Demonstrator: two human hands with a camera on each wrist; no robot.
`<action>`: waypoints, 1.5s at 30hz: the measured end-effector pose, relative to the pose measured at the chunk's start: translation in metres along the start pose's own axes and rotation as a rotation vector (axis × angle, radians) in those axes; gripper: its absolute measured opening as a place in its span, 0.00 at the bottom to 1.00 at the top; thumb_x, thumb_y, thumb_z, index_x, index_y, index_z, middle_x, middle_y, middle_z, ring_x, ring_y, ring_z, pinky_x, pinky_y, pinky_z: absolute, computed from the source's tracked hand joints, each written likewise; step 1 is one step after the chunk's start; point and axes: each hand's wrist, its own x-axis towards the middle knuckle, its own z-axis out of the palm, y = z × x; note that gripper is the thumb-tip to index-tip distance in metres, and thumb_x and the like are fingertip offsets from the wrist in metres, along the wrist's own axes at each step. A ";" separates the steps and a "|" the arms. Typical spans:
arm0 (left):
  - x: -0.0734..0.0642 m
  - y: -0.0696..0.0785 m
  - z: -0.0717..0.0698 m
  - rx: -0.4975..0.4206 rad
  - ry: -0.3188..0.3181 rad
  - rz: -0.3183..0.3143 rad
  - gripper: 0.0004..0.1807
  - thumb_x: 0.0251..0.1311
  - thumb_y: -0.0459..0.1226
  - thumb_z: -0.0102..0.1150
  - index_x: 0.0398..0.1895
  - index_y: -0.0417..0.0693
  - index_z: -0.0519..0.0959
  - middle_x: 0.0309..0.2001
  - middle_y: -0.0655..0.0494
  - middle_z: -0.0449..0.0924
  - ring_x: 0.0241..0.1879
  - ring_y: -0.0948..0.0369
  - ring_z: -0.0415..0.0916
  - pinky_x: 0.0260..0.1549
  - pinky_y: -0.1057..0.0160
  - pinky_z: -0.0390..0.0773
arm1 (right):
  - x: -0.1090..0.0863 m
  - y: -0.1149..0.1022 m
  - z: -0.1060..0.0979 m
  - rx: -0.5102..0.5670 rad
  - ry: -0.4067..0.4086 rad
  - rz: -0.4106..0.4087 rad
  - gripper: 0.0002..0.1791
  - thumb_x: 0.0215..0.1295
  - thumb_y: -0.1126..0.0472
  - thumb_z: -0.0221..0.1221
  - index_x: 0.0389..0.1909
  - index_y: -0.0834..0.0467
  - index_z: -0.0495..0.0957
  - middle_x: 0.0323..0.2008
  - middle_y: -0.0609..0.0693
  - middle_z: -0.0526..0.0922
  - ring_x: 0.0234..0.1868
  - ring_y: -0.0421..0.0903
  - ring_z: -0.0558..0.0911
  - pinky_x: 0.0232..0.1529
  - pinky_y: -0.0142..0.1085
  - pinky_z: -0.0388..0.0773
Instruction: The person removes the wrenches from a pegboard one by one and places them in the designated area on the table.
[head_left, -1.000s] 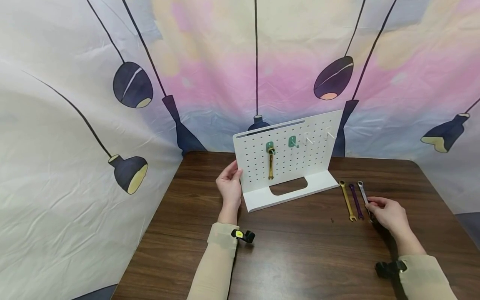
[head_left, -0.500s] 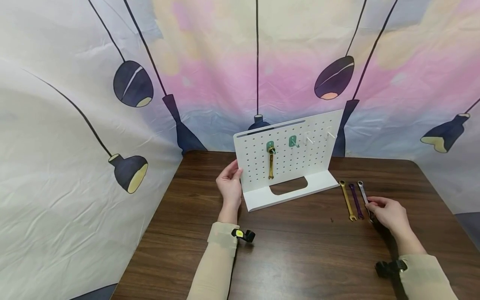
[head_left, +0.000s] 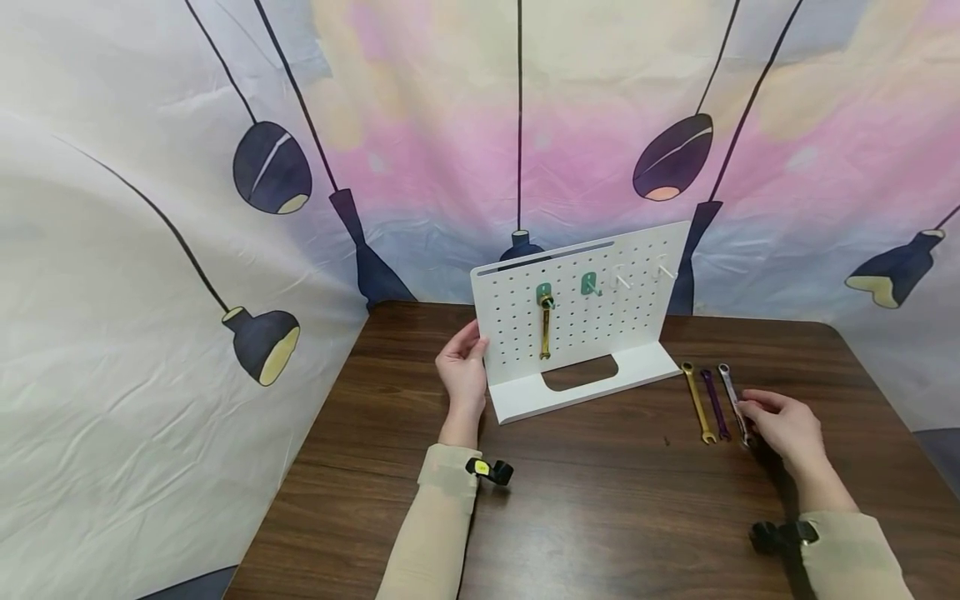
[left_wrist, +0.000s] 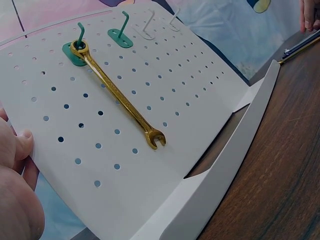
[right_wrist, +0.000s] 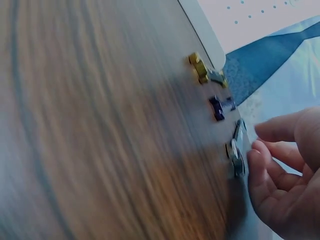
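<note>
My left hand (head_left: pixel 463 371) grips the left edge of a white pegboard stand (head_left: pixel 510 333), its thumb on the front face. A gold wrench (left_wrist: pixel 120 95) hangs by its ring end from the leftmost green hook (left_wrist: pixel 80 37). My right hand (head_left: pixel 787 429) is beside a silver wrench (head_left: pixel 729 387) lying on the table; in the right wrist view its bent fingers (right_wrist: pixel 257 162) are close to that wrench, with no firm grip visible. Left of it lie a purple wrench (head_left: pixel 715 404) and a yellow-gold wrench (head_left: pixel 697 404), roughly parallel.
Another green hook (head_left: pixel 591 284) and two clear hooks (head_left: pixel 621 279) stick out of the board, right of the hung wrench. The brown wooden table (head_left: pixel 600 508) reaches back to a printed cloth backdrop (head_left: pixel 420 167). A dark camera is strapped at each wrist.
My right fingertips have drawn slightly right, off the silver wrench they touched before. The left hand keeps its hold on the pegboard, and the head view has shifted a little.
</note>
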 end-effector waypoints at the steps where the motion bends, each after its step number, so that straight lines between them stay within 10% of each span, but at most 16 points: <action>1: 0.000 0.000 0.000 0.001 -0.001 0.000 0.15 0.63 0.22 0.71 0.50 0.45 0.92 0.43 0.50 0.92 0.39 0.61 0.86 0.36 0.67 0.81 | 0.000 -0.002 0.002 0.006 0.028 -0.001 0.28 0.80 0.50 0.59 0.66 0.69 0.79 0.51 0.63 0.87 0.35 0.34 0.77 0.31 0.29 0.76; 6: 0.001 -0.002 0.001 -0.005 -0.001 -0.001 0.15 0.63 0.22 0.71 0.50 0.45 0.92 0.43 0.51 0.92 0.39 0.61 0.86 0.36 0.67 0.81 | -0.003 -0.016 0.013 0.095 0.158 -0.023 0.26 0.79 0.51 0.60 0.66 0.65 0.81 0.39 0.39 0.86 0.33 0.27 0.74 0.32 0.26 0.72; 11: 0.001 -0.002 0.001 0.003 0.007 0.000 0.15 0.63 0.22 0.71 0.49 0.44 0.92 0.43 0.50 0.92 0.39 0.61 0.86 0.36 0.68 0.81 | -0.009 -0.040 0.022 0.285 0.124 -0.069 0.27 0.79 0.52 0.61 0.69 0.66 0.78 0.38 0.26 0.79 0.35 0.29 0.78 0.33 0.25 0.76; 21: 0.001 0.000 0.001 0.011 -0.006 0.001 0.16 0.63 0.22 0.71 0.50 0.45 0.92 0.43 0.51 0.92 0.40 0.60 0.85 0.37 0.67 0.81 | -0.011 -0.084 0.054 0.411 -0.093 -0.167 0.30 0.80 0.51 0.62 0.73 0.66 0.74 0.45 0.38 0.83 0.42 0.40 0.84 0.43 0.31 0.82; 33: 0.000 -0.003 -0.001 0.009 -0.003 -0.003 0.16 0.63 0.22 0.71 0.50 0.46 0.92 0.43 0.50 0.92 0.40 0.60 0.85 0.37 0.67 0.82 | -0.025 -0.126 0.126 0.542 -0.135 -0.358 0.18 0.76 0.65 0.65 0.60 0.72 0.82 0.54 0.69 0.85 0.44 0.34 0.83 0.44 0.25 0.79; 45: 0.000 -0.001 -0.001 0.020 0.010 0.002 0.15 0.62 0.22 0.72 0.49 0.43 0.92 0.42 0.50 0.92 0.39 0.61 0.85 0.37 0.68 0.81 | -0.031 -0.168 0.160 0.584 -0.222 -0.388 0.17 0.75 0.67 0.65 0.60 0.70 0.83 0.57 0.69 0.85 0.51 0.39 0.86 0.49 0.25 0.79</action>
